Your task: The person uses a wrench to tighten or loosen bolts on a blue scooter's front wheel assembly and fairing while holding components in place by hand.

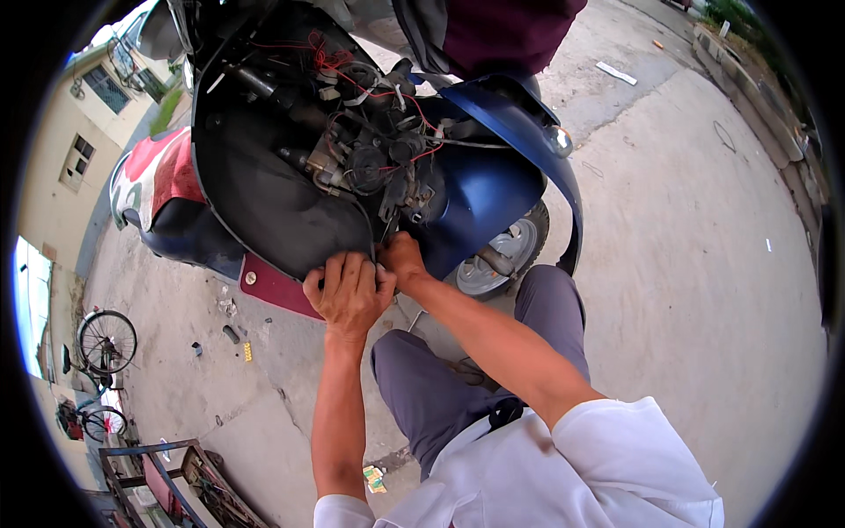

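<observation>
In front of me stands a scooter with its front opened up, showing a black plastic inner panel (273,189) and a blue front fender (484,180). My left hand (352,289) is closed over the lower edge of the black panel, its fingers bent on the rim. Close beside it, my right hand (403,258) reaches into the gap between that panel and the fender. Its fingers are curled, and whatever they hold is hidden. Above both hands sit exposed wiring (352,84) with red wires and a cluster of dark parts (370,163).
The front wheel (497,255) stands by my knee. A maroon panel (277,286) juts out below the black one. Small litter, including a yellow strip (248,352), lies on the concrete. At the left are a bicycle (106,343) and a metal-framed cart (163,480).
</observation>
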`<state>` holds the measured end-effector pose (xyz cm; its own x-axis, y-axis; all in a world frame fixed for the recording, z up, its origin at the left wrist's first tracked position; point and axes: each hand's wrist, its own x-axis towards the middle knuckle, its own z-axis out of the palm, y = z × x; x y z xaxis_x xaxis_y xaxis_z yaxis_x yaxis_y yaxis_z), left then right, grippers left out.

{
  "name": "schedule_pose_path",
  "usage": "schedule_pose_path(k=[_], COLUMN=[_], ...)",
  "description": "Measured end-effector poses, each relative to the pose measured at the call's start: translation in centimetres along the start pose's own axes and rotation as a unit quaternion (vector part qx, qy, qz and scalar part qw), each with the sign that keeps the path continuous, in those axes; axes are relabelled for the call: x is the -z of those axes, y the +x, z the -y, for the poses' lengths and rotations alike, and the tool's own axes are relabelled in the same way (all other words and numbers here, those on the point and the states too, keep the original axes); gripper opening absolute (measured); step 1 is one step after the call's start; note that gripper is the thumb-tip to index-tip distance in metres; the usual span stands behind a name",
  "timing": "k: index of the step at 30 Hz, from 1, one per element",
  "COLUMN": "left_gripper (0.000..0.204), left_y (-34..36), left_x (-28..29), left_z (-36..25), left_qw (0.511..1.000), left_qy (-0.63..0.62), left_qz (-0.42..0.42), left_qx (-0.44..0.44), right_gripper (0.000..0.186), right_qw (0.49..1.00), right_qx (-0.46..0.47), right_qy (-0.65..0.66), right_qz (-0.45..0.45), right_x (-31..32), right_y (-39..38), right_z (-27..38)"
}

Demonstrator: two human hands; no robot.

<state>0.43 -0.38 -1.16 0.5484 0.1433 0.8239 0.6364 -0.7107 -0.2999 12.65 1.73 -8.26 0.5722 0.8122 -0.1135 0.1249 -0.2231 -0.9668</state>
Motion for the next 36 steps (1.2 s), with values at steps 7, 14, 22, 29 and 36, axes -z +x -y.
schedule_pose_path(k=[7, 14, 22, 29, 36], left_gripper=[0.012, 0.012, 0.012, 0.008, 0.01], left_y=[0.1, 0.2, 0.2, 0.7, 0.3], left_x=[-0.2, -0.1, 0.0, 0.1, 0.1], left_z=[0.0, 0.7, 0.0, 0.1, 0.2], left_qw=[1.0, 1.0, 1.0, 1.0, 1.0], left_qy=[-0.003, 0.005, -0.003, -0.008, -0.007], left_qz=[-0.012, -0.015, 0.001, -0.018, -0.01], left_qx=[0.002, -0.011, 0.003, -0.009, -0.005], right_gripper=[0.034, 0.035, 0.038, 0.04, 0.045], right_qw=[0.998, 0.995, 0.992, 0.991, 0.981], right_qx=[-0.017, 0.059, 0.041, 0.039, -0.005], right_qy=[-0.037, -0.047, -0.092, -0.128, -0.181], right_qz=[0.053, 0.065, 0.079, 0.031, 0.067], right_x=[0.0, 0.3, 5.9, 8.0, 8.9], right_y=[0.0, -0.1, -3.1, -3.0, -1.4], right_z=[-0.5, -0.1, 0.2, 2.3, 4.3])
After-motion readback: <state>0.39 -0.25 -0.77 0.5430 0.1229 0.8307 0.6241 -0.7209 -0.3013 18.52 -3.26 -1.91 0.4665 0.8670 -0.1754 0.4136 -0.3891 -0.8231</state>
